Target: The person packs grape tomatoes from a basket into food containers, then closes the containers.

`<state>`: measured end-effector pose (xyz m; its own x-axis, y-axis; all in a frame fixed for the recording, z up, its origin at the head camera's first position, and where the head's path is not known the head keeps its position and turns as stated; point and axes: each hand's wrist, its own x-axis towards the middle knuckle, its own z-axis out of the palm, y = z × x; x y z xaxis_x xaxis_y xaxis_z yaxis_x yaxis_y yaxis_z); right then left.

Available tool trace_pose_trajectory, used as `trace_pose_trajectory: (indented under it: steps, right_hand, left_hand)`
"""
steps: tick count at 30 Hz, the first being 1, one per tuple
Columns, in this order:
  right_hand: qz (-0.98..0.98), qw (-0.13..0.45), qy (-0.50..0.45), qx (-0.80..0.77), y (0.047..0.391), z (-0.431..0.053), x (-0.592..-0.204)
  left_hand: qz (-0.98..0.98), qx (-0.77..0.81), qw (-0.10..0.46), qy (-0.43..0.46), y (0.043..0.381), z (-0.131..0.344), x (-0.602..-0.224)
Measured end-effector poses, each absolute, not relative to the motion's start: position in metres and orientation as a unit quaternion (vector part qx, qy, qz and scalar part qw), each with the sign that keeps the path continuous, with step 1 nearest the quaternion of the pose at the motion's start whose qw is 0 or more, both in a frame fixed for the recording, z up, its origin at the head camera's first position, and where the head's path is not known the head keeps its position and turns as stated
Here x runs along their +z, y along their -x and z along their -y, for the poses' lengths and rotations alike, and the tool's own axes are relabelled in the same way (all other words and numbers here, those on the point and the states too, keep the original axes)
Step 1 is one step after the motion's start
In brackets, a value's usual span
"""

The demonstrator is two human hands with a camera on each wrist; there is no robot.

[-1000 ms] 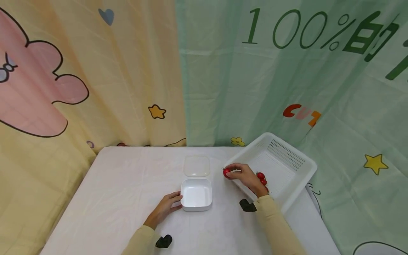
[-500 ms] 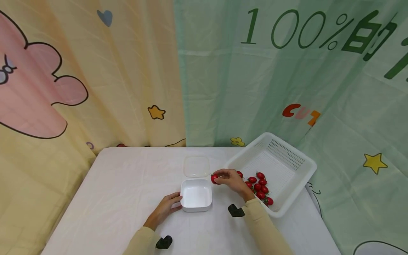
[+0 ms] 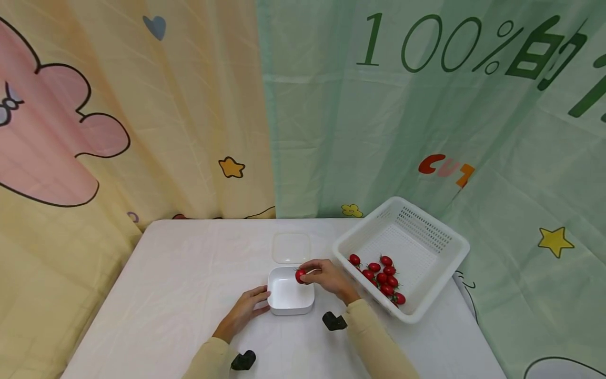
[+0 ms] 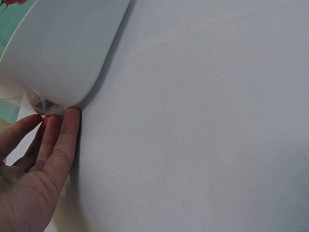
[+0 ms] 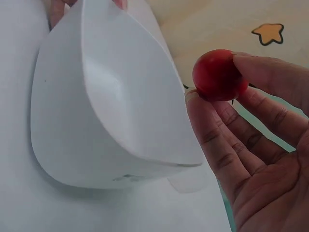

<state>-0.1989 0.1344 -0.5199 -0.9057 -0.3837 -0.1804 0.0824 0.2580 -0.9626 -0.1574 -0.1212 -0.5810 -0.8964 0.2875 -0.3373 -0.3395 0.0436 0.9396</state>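
Tomato (image 5: pixel 219 75) pinched between right-hand fingers (image 5: pixel 270 72) above white bowl (image 3: pixel 290 292), left-hand fingers (image 4: pixel 63 137) straight against its side

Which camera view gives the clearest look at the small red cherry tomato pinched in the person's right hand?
The right wrist view: the small red cherry tomato fills the frame, pinched by the right hand. The head view shows it tiny above the white square bowl. The left wrist view shows only a red sliver at its top corner.

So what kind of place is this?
Probably a staged tabletop set, not a real kitchen: cartoon curtains hang behind a white table holding a basket of tomatoes and a bowl.
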Motion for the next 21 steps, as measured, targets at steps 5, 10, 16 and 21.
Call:
trace_pose_trajectory:
  steps: [5, 10, 16, 21]
  right_hand:
    - [-0.763, 0.202, 0.114, -0.603, 0.197, -0.122, -0.526]
    - [-0.765, 0.211, 0.118, -0.597, 0.196, -0.111, -0.531]
    - [-0.782, 0.206, 0.124, -0.575, 0.195, -0.101, -0.538]
    - [-0.813, 0.185, 0.155, -0.529, 0.194, -0.092, -0.540]
  left_hand:
    - [-0.684, 0.692, 0.230, 0.015, 0.159, 0.122, -0.582]
    - [-0.682, 0.692, 0.236, 0.015, 0.160, 0.123, -0.582]
    - [-0.682, 0.691, 0.238, 0.015, 0.159, 0.122, -0.581]
    - [-0.679, 0.695, 0.237, 0.019, 0.158, 0.122, -0.581]
